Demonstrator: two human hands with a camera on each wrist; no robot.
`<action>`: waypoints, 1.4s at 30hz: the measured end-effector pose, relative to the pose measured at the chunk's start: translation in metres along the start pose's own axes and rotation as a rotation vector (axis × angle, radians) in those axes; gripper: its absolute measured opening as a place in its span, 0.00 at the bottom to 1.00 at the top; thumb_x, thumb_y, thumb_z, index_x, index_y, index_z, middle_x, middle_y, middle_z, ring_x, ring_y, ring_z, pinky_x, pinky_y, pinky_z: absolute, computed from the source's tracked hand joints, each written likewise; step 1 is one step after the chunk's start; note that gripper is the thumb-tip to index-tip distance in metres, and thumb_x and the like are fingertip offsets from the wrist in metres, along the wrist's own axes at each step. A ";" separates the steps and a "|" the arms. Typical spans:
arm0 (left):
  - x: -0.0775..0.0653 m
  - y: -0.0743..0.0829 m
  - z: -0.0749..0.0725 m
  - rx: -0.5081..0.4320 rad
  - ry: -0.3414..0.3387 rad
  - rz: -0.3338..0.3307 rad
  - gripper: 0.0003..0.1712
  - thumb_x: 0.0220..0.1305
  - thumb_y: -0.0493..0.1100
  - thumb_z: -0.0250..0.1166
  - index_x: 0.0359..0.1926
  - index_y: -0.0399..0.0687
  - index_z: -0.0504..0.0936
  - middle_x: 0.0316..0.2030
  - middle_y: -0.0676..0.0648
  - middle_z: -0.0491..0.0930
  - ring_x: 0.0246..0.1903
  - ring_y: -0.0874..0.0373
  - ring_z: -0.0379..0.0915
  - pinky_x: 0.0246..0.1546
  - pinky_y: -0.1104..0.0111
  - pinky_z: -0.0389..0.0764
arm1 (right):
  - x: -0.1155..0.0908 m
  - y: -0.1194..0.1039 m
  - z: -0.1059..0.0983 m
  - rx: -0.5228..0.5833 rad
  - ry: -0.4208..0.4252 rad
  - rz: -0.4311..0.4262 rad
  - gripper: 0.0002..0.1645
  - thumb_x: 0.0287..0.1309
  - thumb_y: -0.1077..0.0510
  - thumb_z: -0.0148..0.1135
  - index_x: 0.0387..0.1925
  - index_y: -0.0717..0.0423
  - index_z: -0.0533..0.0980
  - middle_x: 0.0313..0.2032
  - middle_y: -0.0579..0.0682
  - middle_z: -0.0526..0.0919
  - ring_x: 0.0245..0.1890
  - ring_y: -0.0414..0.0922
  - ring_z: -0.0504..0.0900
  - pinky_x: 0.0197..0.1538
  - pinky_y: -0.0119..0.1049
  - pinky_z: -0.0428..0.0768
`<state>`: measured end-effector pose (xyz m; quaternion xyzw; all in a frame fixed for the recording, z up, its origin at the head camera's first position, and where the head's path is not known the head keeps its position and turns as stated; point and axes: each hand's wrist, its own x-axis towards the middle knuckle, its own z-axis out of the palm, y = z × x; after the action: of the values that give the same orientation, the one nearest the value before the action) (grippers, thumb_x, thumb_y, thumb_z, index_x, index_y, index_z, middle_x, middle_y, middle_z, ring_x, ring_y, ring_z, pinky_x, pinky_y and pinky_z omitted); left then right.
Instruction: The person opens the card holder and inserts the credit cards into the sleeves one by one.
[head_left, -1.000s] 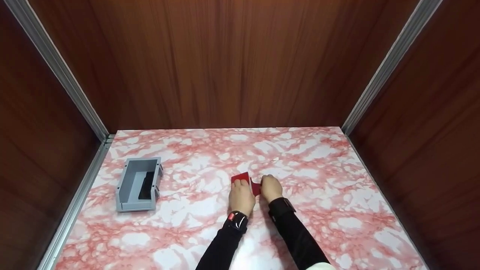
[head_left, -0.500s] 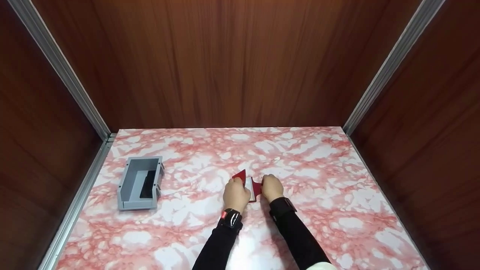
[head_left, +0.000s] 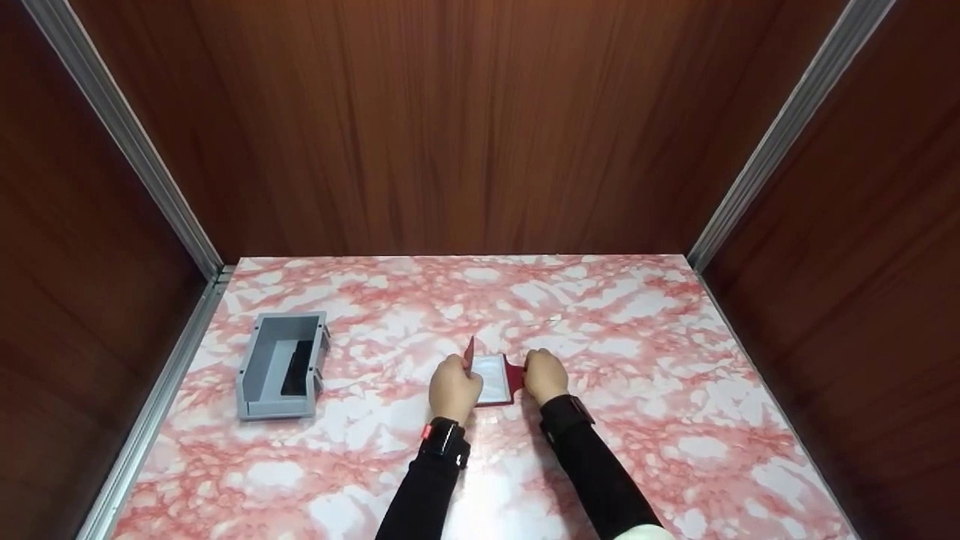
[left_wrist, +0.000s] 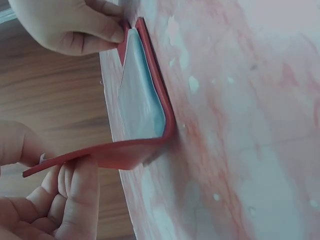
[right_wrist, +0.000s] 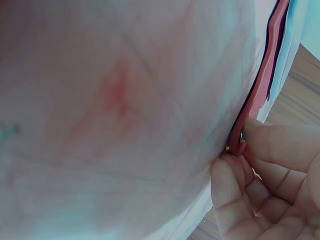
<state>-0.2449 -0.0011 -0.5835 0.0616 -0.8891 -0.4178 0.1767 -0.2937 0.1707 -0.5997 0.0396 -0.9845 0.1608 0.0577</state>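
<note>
A red card holder with clear plastic sleeves lies on the table between both hands, its front cover lifted. My left hand pinches that cover between thumb and fingers, and it stands nearly upright in the head view. Inside, the pale sleeves are exposed and rest flat against the back cover. On the other side, my right hand pinches the red closure tab, where a small metal snap shows. Part of the tab is hidden behind the right fingers.
At the left of the pink-and-white marbled table stands a grey bin with a black object inside. Brown wood-grain panels enclose the back and sides, with metal rails at the corners.
My left hand has moved left, swinging the card holder's cover up from nearly flat to nearly upright and exposing the sleeves. My right hand has kept its place on the tab.
</note>
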 end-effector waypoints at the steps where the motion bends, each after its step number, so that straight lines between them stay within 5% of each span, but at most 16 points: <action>1: 0.000 -0.001 -0.001 -0.014 -0.002 -0.015 0.06 0.46 0.33 0.64 0.30 0.41 0.79 0.25 0.46 0.79 0.28 0.46 0.78 0.33 0.54 0.77 | 0.000 0.000 0.000 0.001 -0.003 0.001 0.07 0.50 0.63 0.71 0.26 0.60 0.78 0.30 0.57 0.78 0.33 0.58 0.82 0.37 0.51 0.81; 17: 0.002 -0.027 -0.014 -0.096 -0.018 -0.177 0.08 0.48 0.34 0.65 0.32 0.39 0.77 0.25 0.46 0.79 0.30 0.46 0.77 0.38 0.54 0.77 | -0.001 0.002 0.001 0.017 -0.005 0.001 0.07 0.50 0.64 0.71 0.26 0.60 0.78 0.31 0.57 0.78 0.34 0.58 0.82 0.38 0.50 0.80; 30: 0.003 -0.050 -0.018 -0.043 -0.053 -0.210 0.06 0.49 0.35 0.64 0.27 0.41 0.73 0.23 0.45 0.75 0.27 0.46 0.73 0.34 0.54 0.75 | 0.001 0.002 0.001 0.025 0.006 -0.009 0.08 0.50 0.64 0.71 0.25 0.61 0.77 0.30 0.58 0.79 0.34 0.59 0.82 0.39 0.50 0.80; 42: 0.005 -0.055 -0.026 0.052 -0.109 -0.214 0.06 0.51 0.35 0.65 0.27 0.39 0.75 0.26 0.42 0.79 0.30 0.43 0.77 0.35 0.52 0.75 | -0.001 0.001 -0.001 0.011 0.008 -0.012 0.08 0.50 0.64 0.71 0.26 0.60 0.78 0.30 0.57 0.79 0.34 0.58 0.82 0.39 0.50 0.80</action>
<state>-0.2419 -0.0566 -0.6088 0.1381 -0.8962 -0.4138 0.0807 -0.2928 0.1722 -0.5992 0.0452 -0.9831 0.1658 0.0624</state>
